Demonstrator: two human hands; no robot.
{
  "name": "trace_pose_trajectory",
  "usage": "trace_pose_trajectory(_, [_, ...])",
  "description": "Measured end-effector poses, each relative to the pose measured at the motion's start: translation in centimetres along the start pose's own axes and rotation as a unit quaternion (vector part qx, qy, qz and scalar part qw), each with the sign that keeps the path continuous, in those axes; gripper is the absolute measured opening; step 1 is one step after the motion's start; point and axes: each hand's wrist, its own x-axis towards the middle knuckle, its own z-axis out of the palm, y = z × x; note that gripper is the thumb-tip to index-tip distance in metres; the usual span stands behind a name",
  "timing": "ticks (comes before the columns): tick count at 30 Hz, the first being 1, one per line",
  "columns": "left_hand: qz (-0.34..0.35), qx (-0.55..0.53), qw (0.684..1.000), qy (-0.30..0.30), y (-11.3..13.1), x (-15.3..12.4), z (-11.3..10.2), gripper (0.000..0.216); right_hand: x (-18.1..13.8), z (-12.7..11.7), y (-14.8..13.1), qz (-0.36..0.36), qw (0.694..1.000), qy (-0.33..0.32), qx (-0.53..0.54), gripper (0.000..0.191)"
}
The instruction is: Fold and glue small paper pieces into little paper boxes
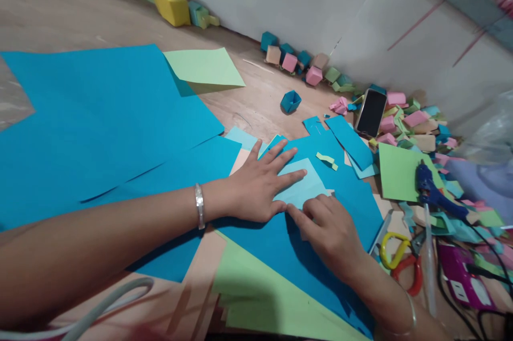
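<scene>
My left hand (260,186) lies flat with its fingers spread. Under its fingertips is a small piece of light blue paper (308,180), pressed against a large blue sheet (340,170). At the paper's near edge, my right hand (328,229) has its fingers curled in, with one digit stretched out to meet the left thumb. Part of the paper is hidden by both hands. A curled strip of pale green paper (327,161) lies just beyond it.
Large blue sheets (92,116) spread at left. A small blue paper box (290,101) stands ahead; paper cubes (289,62) line the wall. To the right are a phone (371,113), a glue gun (436,191), scissors (395,250), red-handled pliers (411,269) and cables (441,277).
</scene>
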Motion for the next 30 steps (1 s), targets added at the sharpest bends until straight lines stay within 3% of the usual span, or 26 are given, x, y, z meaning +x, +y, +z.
trace_pose_trajectory(5, [-0.017, -0.010, 0.999, -0.026, 0.0, 0.1, -0.3, 0.075, 0.0, -1.7, -0.6, -0.033, 0.997, -0.057, -0.040, 0.020])
trace_pose_trajectory(12, [-0.020, -0.013, 0.999, -0.025, 0.0, 0.1, -0.6, 0.076, -1.3, -3.0, -0.3, -0.017, 0.991, -0.115, -0.073, 0.027])
trace_pose_trajectory(17, [-0.020, -0.010, 0.999, -0.027, -0.1, 0.1, -0.7, 0.077, -2.8, -3.5, 0.2, -0.003, 0.982, -0.165, -0.091, 0.021])
trace_pose_trajectory(23, [-0.044, -0.001, 0.998, -0.051, -0.5, 0.3, -1.6, 0.088, -3.8, -3.7, 2.0, 0.025, 0.977, -0.201, -0.073, 0.022])
trace_pose_trajectory(26, [-0.054, 0.009, 0.997, -0.046, -1.1, 0.5, -2.1, 0.097, -3.2, -3.6, 2.6, 0.049, 0.978, -0.201, -0.037, 0.021])
trace_pose_trajectory(30, [-0.070, 0.027, 0.997, -0.032, -2.5, 0.8, -2.6, 0.107, -2.3, -3.3, 2.6, 0.059, 0.988, -0.140, -0.011, 0.026])
